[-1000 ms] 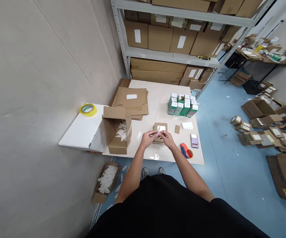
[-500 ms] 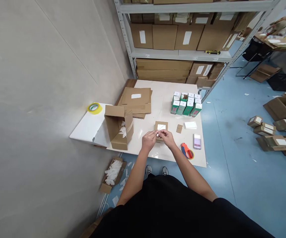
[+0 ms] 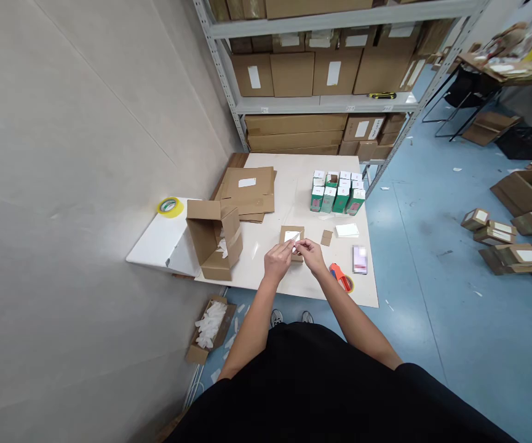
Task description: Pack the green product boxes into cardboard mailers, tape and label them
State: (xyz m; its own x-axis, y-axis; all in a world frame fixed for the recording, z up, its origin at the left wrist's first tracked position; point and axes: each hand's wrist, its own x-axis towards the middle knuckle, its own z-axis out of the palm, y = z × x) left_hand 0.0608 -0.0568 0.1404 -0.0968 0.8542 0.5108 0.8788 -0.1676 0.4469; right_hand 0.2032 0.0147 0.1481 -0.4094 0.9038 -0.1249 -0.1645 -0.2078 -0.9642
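My left hand (image 3: pixel 278 257) and my right hand (image 3: pixel 310 253) meet over a small cardboard box (image 3: pixel 285 233) with a white label. Both sets of fingers are pinched together on a thin white slip (image 3: pixel 296 237); its exact kind is too small to tell. The hands hide the near part of the box. Right of them lie a small brown cardboard piece (image 3: pixel 326 238), a stack of white cards (image 3: pixel 347 230) and a purple-and-white pack (image 3: pixel 360 259). A red tape dispenser (image 3: pixel 340 277) with yellow tape rests near the table's front edge.
Several green-and-white boxes (image 3: pixel 342 198) stand at the table's back right. Flattened cardboard (image 3: pixel 256 191) and an open carton (image 3: pixel 196 237) lie left, near a yellow tape roll (image 3: pixel 170 207). Metal shelving (image 3: pixel 293 104) stands behind. A waste carton (image 3: pixel 211 323) sits on the floor.
The view has shifted slightly, so the table appears a little further left. My hands stay pinched over the small box, and the white slip now shows more plainly above the fingers.
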